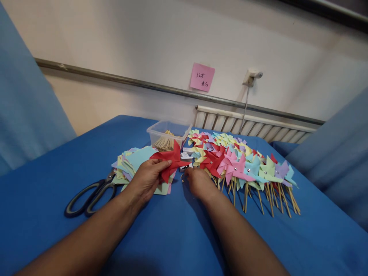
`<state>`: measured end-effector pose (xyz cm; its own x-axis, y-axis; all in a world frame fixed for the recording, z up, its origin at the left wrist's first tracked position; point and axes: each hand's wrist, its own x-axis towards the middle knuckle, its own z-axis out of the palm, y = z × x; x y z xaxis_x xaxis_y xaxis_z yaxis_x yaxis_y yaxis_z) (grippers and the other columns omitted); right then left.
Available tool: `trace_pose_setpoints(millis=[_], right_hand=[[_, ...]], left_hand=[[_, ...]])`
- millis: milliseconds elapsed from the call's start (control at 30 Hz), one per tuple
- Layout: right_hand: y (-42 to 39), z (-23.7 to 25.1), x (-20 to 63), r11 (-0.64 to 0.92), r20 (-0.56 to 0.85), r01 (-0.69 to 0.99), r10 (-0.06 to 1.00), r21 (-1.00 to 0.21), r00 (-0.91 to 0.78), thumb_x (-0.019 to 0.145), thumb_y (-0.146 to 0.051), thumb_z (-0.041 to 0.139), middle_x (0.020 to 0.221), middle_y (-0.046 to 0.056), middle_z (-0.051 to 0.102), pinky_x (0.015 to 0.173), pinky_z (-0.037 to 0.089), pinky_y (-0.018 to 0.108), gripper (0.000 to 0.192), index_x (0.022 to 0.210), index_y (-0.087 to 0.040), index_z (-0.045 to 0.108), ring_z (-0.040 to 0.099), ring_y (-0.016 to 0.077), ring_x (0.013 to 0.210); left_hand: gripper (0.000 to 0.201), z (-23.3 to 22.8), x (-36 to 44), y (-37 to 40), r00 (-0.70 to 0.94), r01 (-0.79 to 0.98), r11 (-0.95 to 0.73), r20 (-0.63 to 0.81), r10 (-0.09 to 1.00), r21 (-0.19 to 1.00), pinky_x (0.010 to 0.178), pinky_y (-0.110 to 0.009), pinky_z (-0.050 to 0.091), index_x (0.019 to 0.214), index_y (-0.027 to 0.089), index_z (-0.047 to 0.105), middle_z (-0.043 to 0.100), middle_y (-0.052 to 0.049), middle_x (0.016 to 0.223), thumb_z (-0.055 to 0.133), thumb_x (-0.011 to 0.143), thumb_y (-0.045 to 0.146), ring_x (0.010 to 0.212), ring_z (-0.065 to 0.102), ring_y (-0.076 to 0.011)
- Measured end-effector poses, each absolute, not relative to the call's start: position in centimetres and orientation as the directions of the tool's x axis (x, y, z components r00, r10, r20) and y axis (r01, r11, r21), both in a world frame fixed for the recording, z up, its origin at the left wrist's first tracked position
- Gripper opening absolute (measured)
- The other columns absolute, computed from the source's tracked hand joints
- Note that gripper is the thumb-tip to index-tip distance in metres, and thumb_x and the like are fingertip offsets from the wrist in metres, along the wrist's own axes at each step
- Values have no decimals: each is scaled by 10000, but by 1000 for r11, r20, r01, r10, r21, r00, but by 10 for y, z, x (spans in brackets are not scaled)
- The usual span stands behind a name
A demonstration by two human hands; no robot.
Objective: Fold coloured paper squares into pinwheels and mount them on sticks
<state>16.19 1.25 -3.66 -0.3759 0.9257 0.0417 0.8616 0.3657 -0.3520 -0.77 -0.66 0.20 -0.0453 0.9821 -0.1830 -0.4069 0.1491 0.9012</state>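
While the left hand point(146, 178) is pinching a red pinwheel point(170, 160) between thumb and fingers, the right hand point(198, 182) is resting curled beside small pins point(182, 177); its finger state I cannot tell.

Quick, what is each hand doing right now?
Left hand: closed on a folded red paper pinwheel.
Right hand: fingertips down on the blue cloth beside small pins; grip cannot be told.

Right hand point(198, 182) covers whatever its fingertips pinch; pink sticky note point(202, 77) writing too small; scissors point(89, 195) blades tucked under paper squares point(130, 163).
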Motion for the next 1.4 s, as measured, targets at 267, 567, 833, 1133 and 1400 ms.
trace_pose_setpoints(millis=[267,567,833,1133,1400], right_hand=[[5,-35,151,403,85,843,912,-357,-400,863,-249,543,994,87,698,729,400,268,167,968,-191,658,638,204,914],[8,-40,149,381,59,873,922,-305,-382,882,-191,488,1000,106,676,730,418,277,202,982,-184,664,639,207,896],[10,-39,150,392,55,867,917,-307,-395,919,-198,429,1026,139,673,715,429,294,260,1027,-154,662,646,219,862],[7,-42,150,454,-42,642,796,-618,-603,828,-202,567,803,-15,701,623,394,194,125,821,-200,692,608,107,719],[9,-48,152,431,-4,632,825,-644,-566,751,-104,587,769,-22,690,621,399,189,127,779,-192,674,596,102,688]], left_hand=[[161,2,-8,-6,-57,-380,160,-195,979,911,518,-240,536,738,83,715,733,-92,652,782,629,180,529,659,-164],[139,5,-6,-8,-68,-386,167,-209,976,907,521,-228,529,731,90,715,738,-91,660,778,633,165,534,661,-157],[132,1,-9,-5,-57,-382,161,-197,979,910,568,-239,541,738,83,718,740,-97,669,770,641,155,561,671,-161],[142,-1,-9,-4,-59,-380,144,-180,982,914,518,-197,497,695,90,712,719,-63,619,791,615,176,512,629,-121],[189,3,-7,-6,-81,-405,132,-179,980,905,530,-196,498,721,89,717,726,-57,638,810,576,167,536,638,-122]])
